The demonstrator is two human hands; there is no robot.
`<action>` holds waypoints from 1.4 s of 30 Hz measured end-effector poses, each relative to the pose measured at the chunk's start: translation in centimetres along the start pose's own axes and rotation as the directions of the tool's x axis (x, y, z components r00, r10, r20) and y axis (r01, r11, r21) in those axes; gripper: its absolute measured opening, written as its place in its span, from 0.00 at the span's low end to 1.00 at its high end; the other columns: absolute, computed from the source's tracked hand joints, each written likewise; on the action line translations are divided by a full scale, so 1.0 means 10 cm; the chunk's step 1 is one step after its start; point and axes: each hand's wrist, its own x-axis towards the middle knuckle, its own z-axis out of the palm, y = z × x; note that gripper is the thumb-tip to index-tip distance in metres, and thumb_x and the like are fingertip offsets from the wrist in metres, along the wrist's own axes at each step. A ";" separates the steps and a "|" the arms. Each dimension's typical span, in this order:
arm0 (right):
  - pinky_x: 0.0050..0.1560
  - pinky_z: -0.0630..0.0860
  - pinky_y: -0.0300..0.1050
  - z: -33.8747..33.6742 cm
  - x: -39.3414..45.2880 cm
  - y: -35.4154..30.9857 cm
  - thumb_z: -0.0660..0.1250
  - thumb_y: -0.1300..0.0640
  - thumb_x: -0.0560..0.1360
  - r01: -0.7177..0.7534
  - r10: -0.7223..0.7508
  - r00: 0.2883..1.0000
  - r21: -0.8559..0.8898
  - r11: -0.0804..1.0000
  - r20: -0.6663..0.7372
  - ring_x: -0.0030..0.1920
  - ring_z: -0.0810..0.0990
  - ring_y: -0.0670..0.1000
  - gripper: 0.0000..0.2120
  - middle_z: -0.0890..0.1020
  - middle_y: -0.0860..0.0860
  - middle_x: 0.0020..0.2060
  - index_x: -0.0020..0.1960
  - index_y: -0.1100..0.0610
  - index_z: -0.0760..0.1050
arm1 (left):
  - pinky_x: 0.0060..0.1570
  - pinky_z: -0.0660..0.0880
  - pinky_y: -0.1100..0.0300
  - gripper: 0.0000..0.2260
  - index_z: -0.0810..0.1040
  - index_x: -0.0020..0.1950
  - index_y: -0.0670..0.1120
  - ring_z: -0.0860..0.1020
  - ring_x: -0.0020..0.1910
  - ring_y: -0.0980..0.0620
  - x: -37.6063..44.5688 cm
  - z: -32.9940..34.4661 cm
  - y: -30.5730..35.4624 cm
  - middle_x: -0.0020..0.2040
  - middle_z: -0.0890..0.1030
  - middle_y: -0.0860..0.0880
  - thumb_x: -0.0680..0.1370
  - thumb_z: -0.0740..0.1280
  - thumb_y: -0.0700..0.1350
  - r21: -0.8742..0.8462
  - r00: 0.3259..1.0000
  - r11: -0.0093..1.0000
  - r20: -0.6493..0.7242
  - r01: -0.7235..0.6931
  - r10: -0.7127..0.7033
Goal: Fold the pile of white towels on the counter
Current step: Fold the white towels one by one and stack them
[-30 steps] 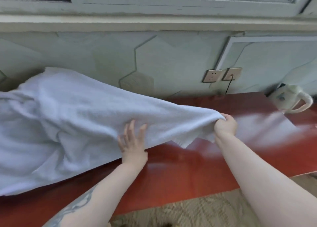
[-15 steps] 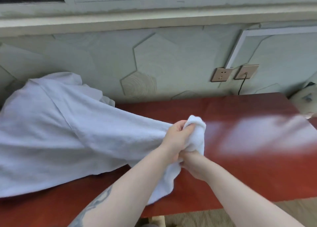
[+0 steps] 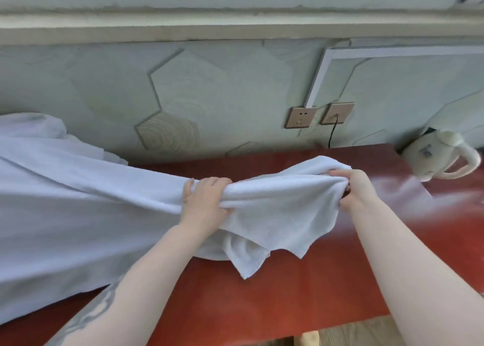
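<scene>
**Both hands gripping one white towel above the red counter**

Far left: the rest of the white towels (image 3: 31, 131) sits heaped against the wall, mostly covered by the towel you hold. That white towel (image 3: 78, 209) spreads wide over the left half of the red counter (image 3: 301, 306) and narrows to a bunched rope toward the middle.

Centre: your left hand (image 3: 204, 204) grips the bunched towel from above, fingers curled over the far side, thumb underneath. A tattoo shows on the left forearm, near the bottom edge.

Between your hands the cloth stretches in a thick roll; loose corners hang below it and touch the counter.

Right of centre: your right hand (image 3: 353, 188) holds the towel's end, fingers closed round gathered cloth.

Beyond, on the wall: a wall socket (image 3: 300, 118) and beside it a second plate with a black cord (image 3: 332, 133) plugged in.

Far right: a white electric kettle (image 3: 432, 157) stands at the counter's far corner, well apart from the towel.
</scene>
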 end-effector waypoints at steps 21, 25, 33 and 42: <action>0.54 0.74 0.47 -1.22 0.23 0.40 0.45 0.53 0.85 -0.042 0.035 0.883 0.005 0.999 0.468 0.52 0.80 0.50 0.22 0.82 0.61 0.53 0.57 0.56 0.76 | 0.48 0.73 0.62 0.13 0.78 0.47 0.51 0.76 0.42 0.62 0.39 1.15 3.02 0.41 0.79 0.59 0.79 0.63 0.59 -0.683 0.928 0.727 0.314 0.074 0.201; 0.62 0.71 0.44 -1.45 0.40 0.35 0.43 0.64 0.85 -0.355 0.310 0.859 0.037 0.934 0.407 0.47 0.80 0.49 0.21 0.82 0.61 0.37 0.60 0.64 0.75 | 0.69 0.63 0.61 0.26 0.73 0.69 0.56 0.68 0.68 0.61 0.20 1.27 2.75 0.68 0.74 0.59 0.74 0.65 0.65 -0.540 0.976 0.840 0.207 0.055 0.068; 0.15 0.57 0.32 -1.50 0.54 0.26 0.61 0.61 0.72 -0.702 0.468 0.677 0.307 0.643 0.567 0.22 0.49 0.43 0.15 0.53 0.43 0.22 0.29 0.51 0.61 | 0.65 0.50 0.56 0.13 0.74 0.59 0.60 0.57 0.74 0.55 -0.13 1.25 1.65 0.75 0.64 0.58 0.75 0.69 0.54 -0.064 0.956 0.954 0.047 0.291 -0.289; 0.47 0.82 0.49 -1.15 -0.05 0.90 0.63 0.60 0.77 -0.022 0.762 0.396 -0.824 0.567 0.513 0.54 0.84 0.53 0.14 0.84 0.54 0.56 0.62 0.55 0.75 | 0.37 0.68 0.55 0.08 0.64 0.45 0.55 0.71 0.39 0.49 -0.28 0.81 1.82 0.33 0.71 0.54 0.79 0.63 0.52 -0.307 0.965 0.929 -0.095 0.206 -0.245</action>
